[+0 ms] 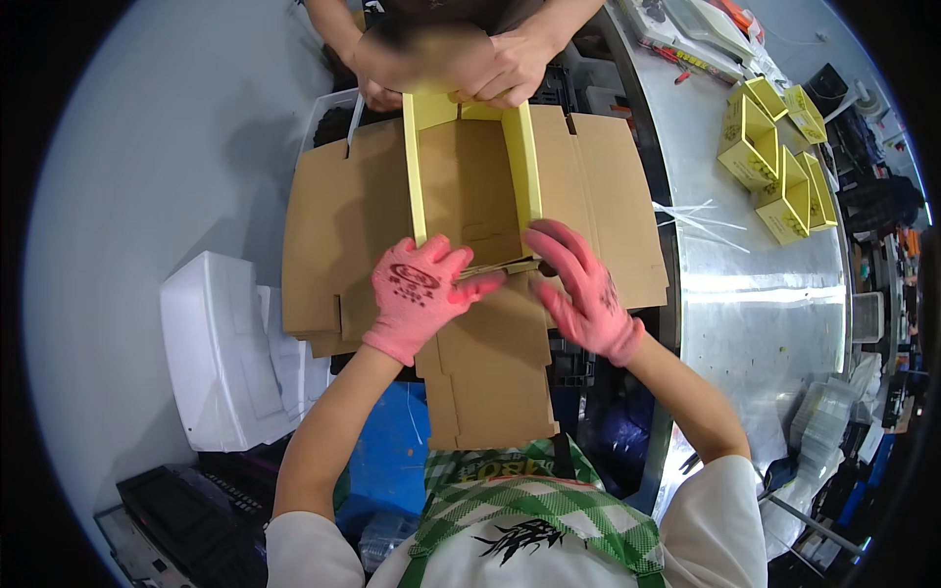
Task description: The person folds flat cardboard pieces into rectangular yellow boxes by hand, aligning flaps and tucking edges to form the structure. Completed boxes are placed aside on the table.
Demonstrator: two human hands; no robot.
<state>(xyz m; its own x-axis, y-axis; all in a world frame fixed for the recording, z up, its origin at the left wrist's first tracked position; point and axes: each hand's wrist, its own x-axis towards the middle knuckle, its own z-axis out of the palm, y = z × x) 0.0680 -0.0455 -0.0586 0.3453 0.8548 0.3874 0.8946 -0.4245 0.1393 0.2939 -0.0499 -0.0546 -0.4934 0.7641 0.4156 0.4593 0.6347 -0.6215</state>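
A long yellow-edged cardboard box, brown inside, lies partly folded in front of me with its side walls raised. My left hand, in a pink glove, curls its fingers over the near left corner, its thumb stretched along the near edge. At the near right corner is my right hand, gloved alike, with fingers and thumb apart and fingertips against or just beside the wall. The near flap hangs flat toward me. Across from me, another person's bare hands are at the far end of the box; a blur partly covers them.
Flat brown cardboard sheets lie stacked underneath. On the metal table to the right stand several small yellow boxes, with white strips nearby. A white foam box stands at the left by the wall.
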